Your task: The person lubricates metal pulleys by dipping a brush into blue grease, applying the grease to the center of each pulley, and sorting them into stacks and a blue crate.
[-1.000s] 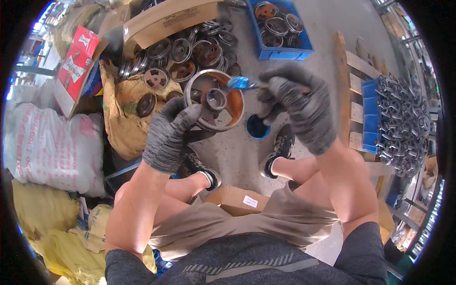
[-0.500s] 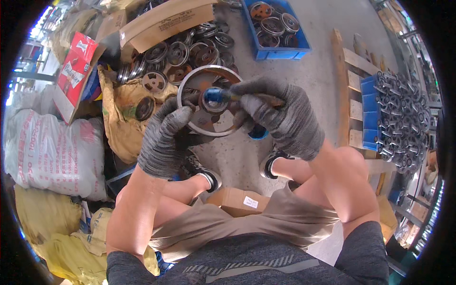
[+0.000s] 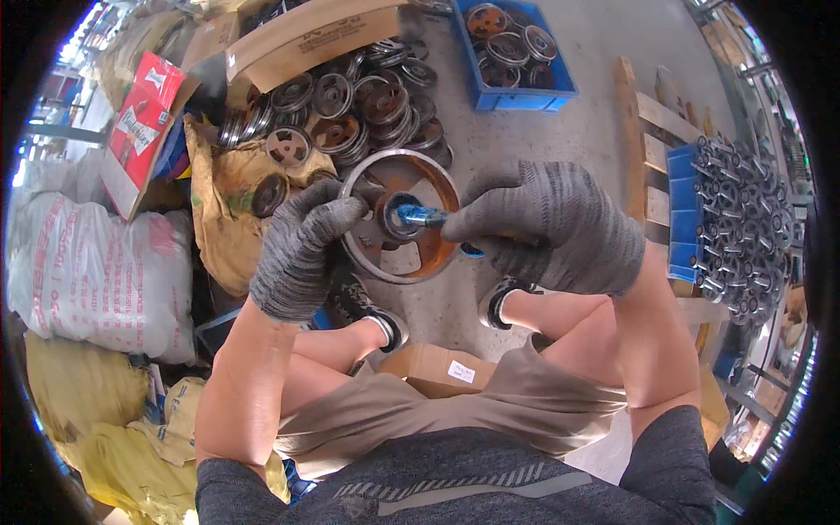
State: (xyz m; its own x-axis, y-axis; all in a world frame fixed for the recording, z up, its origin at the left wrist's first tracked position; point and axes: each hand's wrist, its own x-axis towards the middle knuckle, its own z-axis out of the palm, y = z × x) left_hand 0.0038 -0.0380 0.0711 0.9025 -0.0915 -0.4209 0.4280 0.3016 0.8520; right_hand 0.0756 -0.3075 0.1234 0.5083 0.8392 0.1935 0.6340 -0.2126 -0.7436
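My left hand [image 3: 300, 254], in a grey knit glove, grips the left rim of a round metal wheel [image 3: 386, 210]. The wheel has a bright outer edge, a rusty inner wall and a dark hub with an opening. In my gloved right hand [image 3: 560, 229] is a brush [image 3: 423, 215] with blue-coated bristles, its handle mostly hidden by the fingers. The bristle tip is at the hub's opening. Under the right hand, a bit of a blue round thing [image 3: 471, 250] shows; the hand covers most of it.
Many similar wheels [image 3: 381, 101] lie piled beyond the left hand, beside a cardboard box [image 3: 315, 39]. A blue crate [image 3: 525, 103] holds more wheels. To the right, a wooden pallet [image 3: 630, 149] bears a blue bin [image 3: 683, 210] of metal parts. White sacks [image 3: 105, 271] stand left.
The wheel has shifted slightly right and down and turned a little in my left hand. My right hand has moved right and down, and the brush now points leftward into the hub.
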